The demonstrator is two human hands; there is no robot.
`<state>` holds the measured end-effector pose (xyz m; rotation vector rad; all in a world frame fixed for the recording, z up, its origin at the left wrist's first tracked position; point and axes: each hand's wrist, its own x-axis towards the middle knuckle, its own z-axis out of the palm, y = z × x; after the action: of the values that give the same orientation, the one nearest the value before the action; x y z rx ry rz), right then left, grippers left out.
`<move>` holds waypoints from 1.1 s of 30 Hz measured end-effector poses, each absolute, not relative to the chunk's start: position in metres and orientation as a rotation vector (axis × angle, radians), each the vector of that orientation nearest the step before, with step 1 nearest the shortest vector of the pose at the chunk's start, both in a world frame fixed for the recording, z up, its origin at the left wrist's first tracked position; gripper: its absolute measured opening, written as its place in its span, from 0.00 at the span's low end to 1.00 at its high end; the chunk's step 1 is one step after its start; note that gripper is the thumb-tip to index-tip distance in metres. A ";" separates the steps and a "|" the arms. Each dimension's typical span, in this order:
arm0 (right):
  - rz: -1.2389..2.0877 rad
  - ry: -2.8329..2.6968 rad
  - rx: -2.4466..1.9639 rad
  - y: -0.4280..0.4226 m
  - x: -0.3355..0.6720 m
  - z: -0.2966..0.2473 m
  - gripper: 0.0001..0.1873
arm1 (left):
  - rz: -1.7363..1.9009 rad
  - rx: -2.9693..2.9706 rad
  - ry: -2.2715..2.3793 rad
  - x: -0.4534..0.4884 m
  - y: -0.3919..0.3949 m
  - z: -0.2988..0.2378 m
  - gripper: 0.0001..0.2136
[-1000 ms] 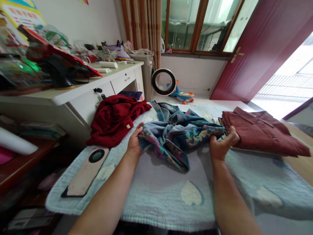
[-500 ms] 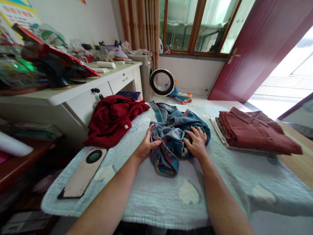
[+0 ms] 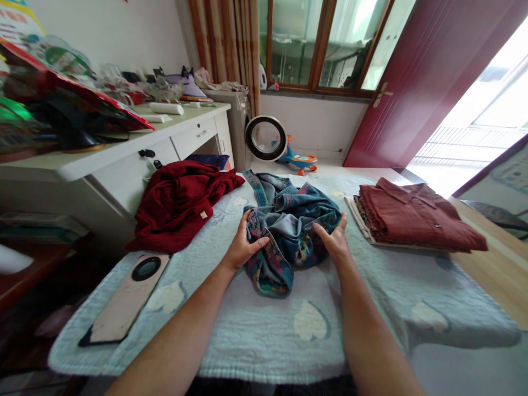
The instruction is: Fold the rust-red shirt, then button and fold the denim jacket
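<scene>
blue floral denim garment (image 3: 293,223) bunched between left hand (image 3: 242,246) and right hand (image 3: 336,240), both grasping; even outward pull likely eases creases.

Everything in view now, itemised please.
Denim: 1, blue, mid-cloth
Crumpled garment: 1, red, left
Folded stack: 1, russet-topped, right
Phone: 1, pale, front left
Cloth: 1, pale blue, beneath these
Desk: 1, white, left
Clutter: uncountable, mixed, on desk
Washer: 1, grey, beyond desk
Toy: 1, blue-orange, floor
Curtain: 1, brown, beside window
Window: 1, brown-framed, back wall
Door: 1, maroon, back right
Wood surface: 1, tan, right edge
Left hand: 1, bare, on denim
Right hand: 1, bare, on denim
</scene>
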<state>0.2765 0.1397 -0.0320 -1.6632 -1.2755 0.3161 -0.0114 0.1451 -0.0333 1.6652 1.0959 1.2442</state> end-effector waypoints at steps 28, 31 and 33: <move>-0.221 -1.435 -1.844 0.130 0.250 -0.023 0.30 | 1.117 1.887 1.202 -0.030 0.141 -0.016 0.23; -0.327 -1.615 -1.635 0.123 0.236 -0.013 0.30 | 1.126 1.917 1.226 -0.029 0.141 -0.017 0.23; -0.232 -1.828 -1.440 0.118 0.225 -0.006 0.24 | 1.122 1.964 1.305 -0.028 0.141 -0.016 0.24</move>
<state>0.2253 0.1175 -0.0059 -1.4401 -1.8276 -0.2316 -0.0284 0.1408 -0.0163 1.9637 1.3053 1.1218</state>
